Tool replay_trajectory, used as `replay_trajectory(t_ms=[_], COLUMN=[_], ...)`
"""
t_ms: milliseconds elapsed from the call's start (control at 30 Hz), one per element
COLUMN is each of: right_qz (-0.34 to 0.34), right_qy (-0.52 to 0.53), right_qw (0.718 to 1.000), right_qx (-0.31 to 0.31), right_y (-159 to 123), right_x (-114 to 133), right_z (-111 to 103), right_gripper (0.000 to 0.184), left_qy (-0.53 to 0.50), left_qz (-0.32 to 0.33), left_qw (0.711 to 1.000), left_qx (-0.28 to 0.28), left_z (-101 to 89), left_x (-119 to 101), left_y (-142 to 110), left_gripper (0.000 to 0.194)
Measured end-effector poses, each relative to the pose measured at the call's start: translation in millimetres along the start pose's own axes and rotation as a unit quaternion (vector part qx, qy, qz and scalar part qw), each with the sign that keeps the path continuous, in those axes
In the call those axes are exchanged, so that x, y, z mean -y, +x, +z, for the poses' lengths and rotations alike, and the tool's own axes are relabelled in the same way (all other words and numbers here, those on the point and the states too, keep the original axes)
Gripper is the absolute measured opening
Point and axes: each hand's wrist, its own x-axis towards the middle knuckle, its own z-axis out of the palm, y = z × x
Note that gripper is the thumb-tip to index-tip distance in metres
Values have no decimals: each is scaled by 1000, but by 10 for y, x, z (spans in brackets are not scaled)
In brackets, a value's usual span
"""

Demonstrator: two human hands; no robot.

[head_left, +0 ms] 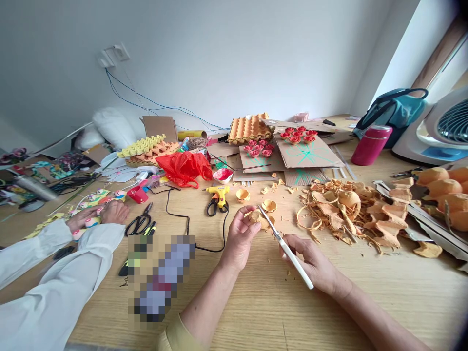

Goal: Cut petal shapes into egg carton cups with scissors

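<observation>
The left hand (238, 240) holds an orange carton cup (257, 219), the right hand (317, 263) white-handled scissors (293, 259).

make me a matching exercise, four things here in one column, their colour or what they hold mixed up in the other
1. wearer's left hand
2. wearer's right hand
3. plastic bag
4. bottle

A. magenta, in front of the teal bag
B. holds the white-handled scissors
C. bright red, crumpled
D. holds a tan cup-shaped piece

Pairs: 1-D, 2-B, 3-C, 4-A
</observation>
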Motion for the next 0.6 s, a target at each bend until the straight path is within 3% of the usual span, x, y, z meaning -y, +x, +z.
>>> replay_trajectory(t_ms=[300, 500, 600], right_qz=[35, 32, 28], right_qy=[141, 259, 276], right_qw=[987, 959, 951], right_qx=[-71, -108, -137], right_y=[24, 69, 82], right_x=[-61, -35, -13], right_z=[-31, -62, -63], right_gripper=[23, 26, 28], left_qy=[17, 90, 167], left_qz=[-6, -3, 29], left_qw=[1000, 994, 981], left_qx=[12, 66, 96], left_z=[13, 44, 75], left_x=[-1, 51, 96], left_y=[-19, -71, -109], left_gripper=[46, 45, 40])
